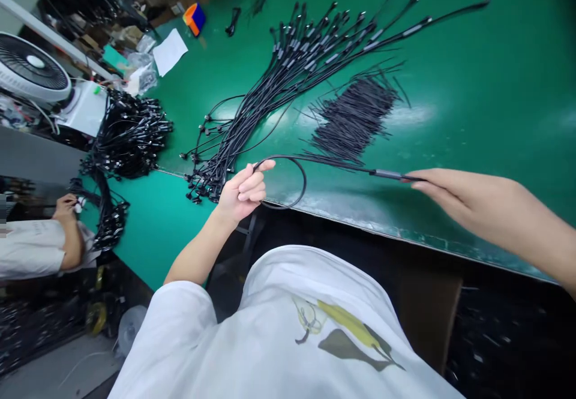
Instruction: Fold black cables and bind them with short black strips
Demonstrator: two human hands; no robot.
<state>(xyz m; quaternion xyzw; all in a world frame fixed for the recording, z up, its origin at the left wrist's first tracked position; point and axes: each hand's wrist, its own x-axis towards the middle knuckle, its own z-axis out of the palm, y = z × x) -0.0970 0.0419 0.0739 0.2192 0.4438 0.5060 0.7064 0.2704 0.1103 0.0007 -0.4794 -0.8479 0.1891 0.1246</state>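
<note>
My left hand (245, 190) is closed around one end of a thin black cable (302, 174), which curls in a loop beside it at the front edge of the green table (472, 87). The cable runs right to a grey sleeve (386, 174), and my right hand (443, 186) pinches the cable just past that sleeve. Behind the cable lies a long bundle of black cables with connectors (288, 69). A heap of short black tubes (353, 117) lies right of that bundle.
A tangled pile of black cables (130, 135) hangs over the table's left end. Another person in a white shirt (36, 246) works at the far left. A white fan (29, 66), a sheet of paper (170, 51) and an orange-blue object (195, 18) are at the back left.
</note>
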